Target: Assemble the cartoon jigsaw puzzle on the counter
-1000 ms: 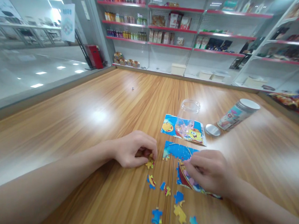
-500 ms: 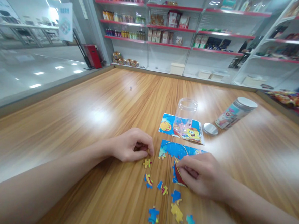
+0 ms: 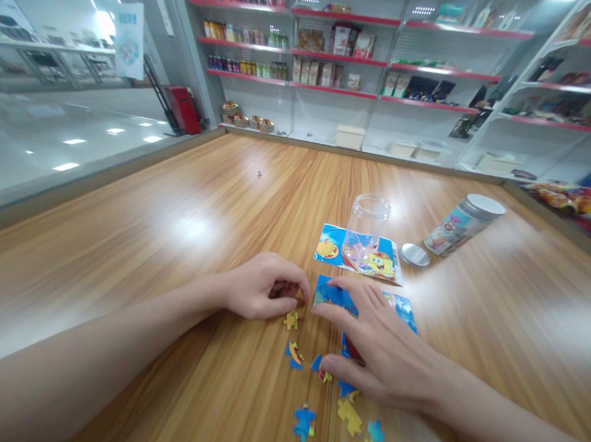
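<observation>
My right hand (image 3: pixel 376 332) is spread over the partly joined jigsaw puzzle (image 3: pixel 406 309), fingers apart, hiding much of it. Its thumb is at a blue, red and yellow puzzle piece (image 3: pixel 316 363). Left of the puzzle, my left hand (image 3: pixel 266 287) rests on the table with curled fingers, thumb near forefinger; whatever may be inside is hidden. Just below its thumb lies a yellow puzzle piece (image 3: pixel 290 321). Nearer me are a curved yellow-and-blue piece (image 3: pixel 294 355), a blue piece (image 3: pixel 304 423), a larger yellow piece (image 3: pixel 349 418) and several others.
Beyond the puzzle lies a cartoon picture card (image 3: pixel 331 243) with a clear plastic jar (image 3: pixel 369 214) at its far edge. Right of it are a round silver lid (image 3: pixel 415 255) and a printed canister (image 3: pixel 463 224). Stocked shelves (image 3: pixel 340 54) line the table's far side.
My right hand has opened from a pinch at the puzzle's red part and moved left, spreading over the puzzle. My left hand has shifted slightly right.
</observation>
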Demonstrator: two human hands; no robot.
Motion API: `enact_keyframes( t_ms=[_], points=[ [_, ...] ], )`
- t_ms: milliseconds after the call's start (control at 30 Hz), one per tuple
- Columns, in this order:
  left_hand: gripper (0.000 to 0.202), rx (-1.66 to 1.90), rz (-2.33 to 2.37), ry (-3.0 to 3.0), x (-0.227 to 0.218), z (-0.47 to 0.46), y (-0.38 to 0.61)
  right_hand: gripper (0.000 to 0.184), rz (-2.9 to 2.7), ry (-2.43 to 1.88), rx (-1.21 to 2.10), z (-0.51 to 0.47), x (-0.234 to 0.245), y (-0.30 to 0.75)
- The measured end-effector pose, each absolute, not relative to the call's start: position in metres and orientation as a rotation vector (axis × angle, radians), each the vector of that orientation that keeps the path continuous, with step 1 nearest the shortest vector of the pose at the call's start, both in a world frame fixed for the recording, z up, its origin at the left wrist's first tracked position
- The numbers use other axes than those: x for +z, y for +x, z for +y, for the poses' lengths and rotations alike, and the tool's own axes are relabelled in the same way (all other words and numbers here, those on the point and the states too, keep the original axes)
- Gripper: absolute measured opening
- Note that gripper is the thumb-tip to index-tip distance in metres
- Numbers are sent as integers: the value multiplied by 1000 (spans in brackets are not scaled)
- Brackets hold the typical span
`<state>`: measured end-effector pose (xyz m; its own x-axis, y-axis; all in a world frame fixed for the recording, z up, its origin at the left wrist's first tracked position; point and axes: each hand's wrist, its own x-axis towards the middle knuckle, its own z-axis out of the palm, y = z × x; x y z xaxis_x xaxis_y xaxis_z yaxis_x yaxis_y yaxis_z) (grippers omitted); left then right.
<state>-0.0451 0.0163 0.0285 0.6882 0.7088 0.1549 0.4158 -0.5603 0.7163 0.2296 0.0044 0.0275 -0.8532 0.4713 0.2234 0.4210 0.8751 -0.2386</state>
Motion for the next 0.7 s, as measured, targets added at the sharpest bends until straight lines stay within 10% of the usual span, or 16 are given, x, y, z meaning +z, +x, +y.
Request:
enact_keyframes(
  t_ms=[300,433,700],
  points=[
    [40,530,875,2386,28,15,-42,51,-2783,-673,255,7,27,230],
    [29,537,869,2171,28,16,-46,9,-2426,-600,258,9,32,232],
    [20,478,721,2269,36,16,-48,40,-2435,-396,346,3,21,248]
  ],
)
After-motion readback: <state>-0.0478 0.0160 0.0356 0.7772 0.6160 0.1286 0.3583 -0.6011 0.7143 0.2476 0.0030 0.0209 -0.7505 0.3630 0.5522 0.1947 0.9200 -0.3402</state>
